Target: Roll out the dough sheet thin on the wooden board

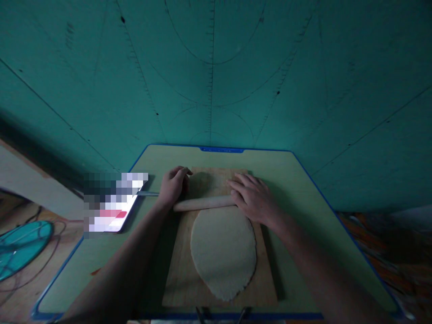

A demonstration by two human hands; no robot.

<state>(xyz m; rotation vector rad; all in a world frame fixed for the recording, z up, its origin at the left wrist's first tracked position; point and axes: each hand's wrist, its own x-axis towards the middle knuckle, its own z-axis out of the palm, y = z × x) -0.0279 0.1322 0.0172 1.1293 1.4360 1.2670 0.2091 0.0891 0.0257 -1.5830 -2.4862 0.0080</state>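
On a wooden board (173,288) lies a flat sheet of rolled dough (224,252), rounded and narrowing toward the near end. A wooden rolling pin (202,204) rests across its far edge. My right hand (253,198) covers the pin's right end, palm down, with fingers stretched forward over the board's far right corner. Beside the board's far left corner, my left hand (173,186) has curled fingers; what they hold, if anything, is hidden. The pin's left end shows free next to my left wrist.
A pale green table (297,274) with a blue rim bears the board. To the left stands a lit phone or tablet screen (118,207), partly pixelated, with a thin grey bar (148,194) beside it. Behind rises a green wall (209,81). A teal round object (25,245) lies lower left.
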